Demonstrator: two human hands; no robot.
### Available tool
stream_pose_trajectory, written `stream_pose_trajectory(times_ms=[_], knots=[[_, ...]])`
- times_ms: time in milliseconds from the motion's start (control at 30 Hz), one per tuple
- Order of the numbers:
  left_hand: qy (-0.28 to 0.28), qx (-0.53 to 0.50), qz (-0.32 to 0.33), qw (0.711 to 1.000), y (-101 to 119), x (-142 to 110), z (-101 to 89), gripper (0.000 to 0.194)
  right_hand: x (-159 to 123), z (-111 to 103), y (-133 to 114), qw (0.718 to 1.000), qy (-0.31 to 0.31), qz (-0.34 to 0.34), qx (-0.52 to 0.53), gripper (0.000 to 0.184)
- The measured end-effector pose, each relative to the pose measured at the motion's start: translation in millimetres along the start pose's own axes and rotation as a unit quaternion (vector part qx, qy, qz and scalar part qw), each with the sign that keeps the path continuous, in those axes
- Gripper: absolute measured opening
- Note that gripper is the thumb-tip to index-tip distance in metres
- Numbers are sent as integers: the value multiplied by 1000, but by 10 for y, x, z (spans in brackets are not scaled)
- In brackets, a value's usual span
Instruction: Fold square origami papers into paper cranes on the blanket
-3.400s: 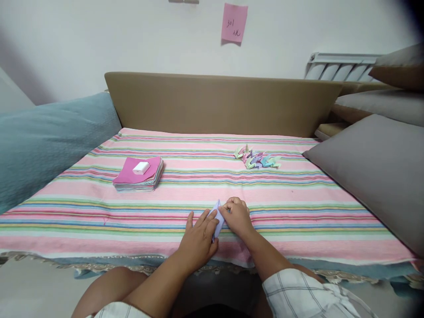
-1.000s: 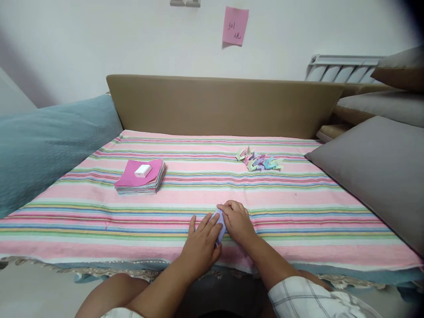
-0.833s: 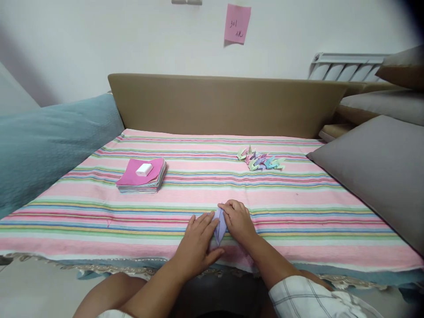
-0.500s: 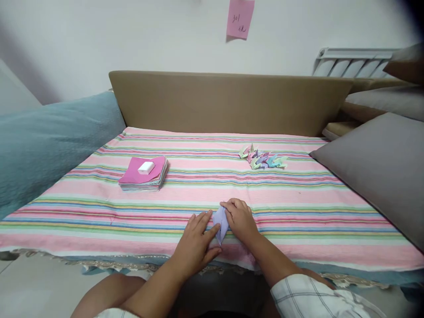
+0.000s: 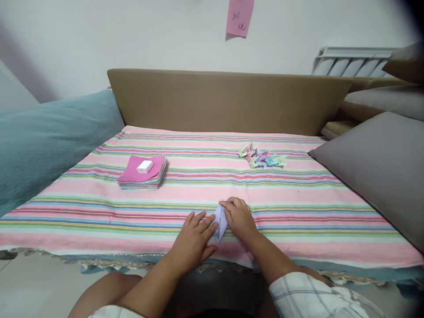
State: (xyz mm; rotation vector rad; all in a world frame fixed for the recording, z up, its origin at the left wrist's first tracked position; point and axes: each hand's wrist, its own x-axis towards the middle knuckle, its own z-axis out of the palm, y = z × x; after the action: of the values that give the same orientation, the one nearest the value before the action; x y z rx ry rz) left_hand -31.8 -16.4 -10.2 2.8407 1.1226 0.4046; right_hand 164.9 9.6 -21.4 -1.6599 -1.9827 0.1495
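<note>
A folded lavender paper, shaped like a narrow diamond with a slit down its middle, lies flat on the striped cloth. Along its left edge rest the fingertips of my left hand, with the fingers spread and the thumb apart. My right hand covers the paper's upper right edge, its fingers bent and pressing the paper near the top corner. Part of that edge is hidden beneath the right fingers.
To the left, a white block sits on a stack of coloured paper. Several folded paper cranes cluster at the back right. A grey cushion borders the right side, and a brown backrest stands behind.
My left fingers have shifted slightly up and left along the paper's edge, with the index finger now on it. My right hand stays nearly still at the top corner.
</note>
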Motion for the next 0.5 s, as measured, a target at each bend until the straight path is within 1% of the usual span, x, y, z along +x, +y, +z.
stream_pose_trajectory(times_ms=[100,200,267,333,400,500], knots=[[-7,-1,4,1000,-18,2,-8,55,-8,-5,7,1000,17,-12,13,34],[-12,-6,4,1000,-31,2,-10,54,-26,-19,24,996,33,-65,54,31],[-11,-7,6,1000,-39,1,-10,54,-41,-34,37,989,18,-115,90,29],[-11,-11,7,1000,-45,2,-11,54,-55,-54,51,981,-10,-157,112,29],[-13,-19,4,1000,-49,3,-12,55,-67,-80,65,977,-33,-178,116,29],[-17,-33,-1,999,-54,5,-20,56,-96,-138,79,974,-61,-189,107,29]])
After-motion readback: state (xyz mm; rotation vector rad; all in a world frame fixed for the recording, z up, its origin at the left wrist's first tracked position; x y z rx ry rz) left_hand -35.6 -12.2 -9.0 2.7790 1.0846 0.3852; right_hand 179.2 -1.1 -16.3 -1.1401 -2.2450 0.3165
